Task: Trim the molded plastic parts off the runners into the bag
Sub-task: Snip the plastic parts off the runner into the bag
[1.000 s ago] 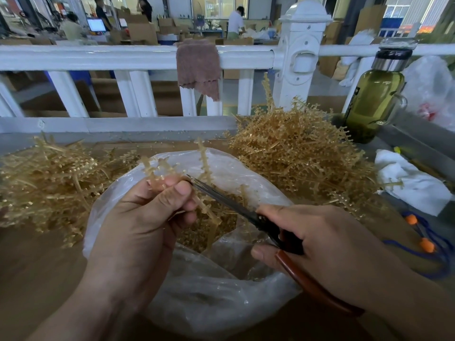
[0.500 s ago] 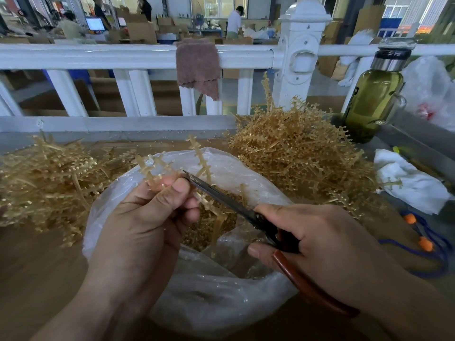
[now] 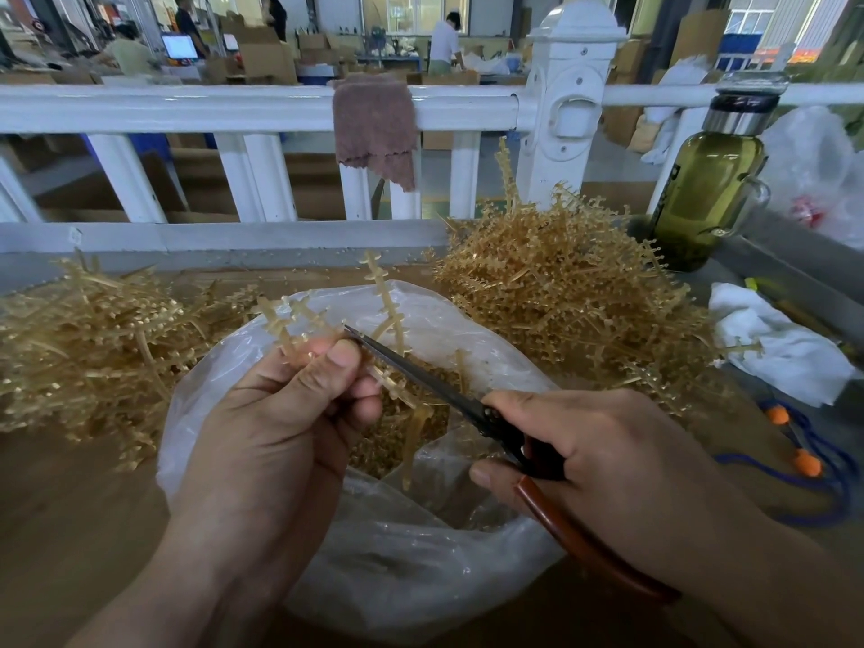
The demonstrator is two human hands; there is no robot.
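My left hand [image 3: 276, 413] pinches a tan plastic runner [image 3: 383, 297] with small molded parts along its branches, holding it above the open clear plastic bag [image 3: 421, 568]. My right hand [image 3: 603, 456] grips scissors [image 3: 421, 371] with brown handles; the blades are closed or nearly closed, and their tip lies against the runner beside my left thumb. Small tan cut parts [image 3: 383, 441] lie inside the bag.
A heap of tan runners [image 3: 561, 292] rises behind the bag on the right, and another heap [image 3: 84, 339] spreads on the left. A green bottle [image 3: 706, 189], a white cloth [image 3: 781, 343], a blue cord with orange beads [image 3: 804, 460] and a white railing [image 3: 234, 109] surround the wooden table.
The runner in my left hand has risen and turned slightly. The scissor tip has slid further along it toward my left thumb.
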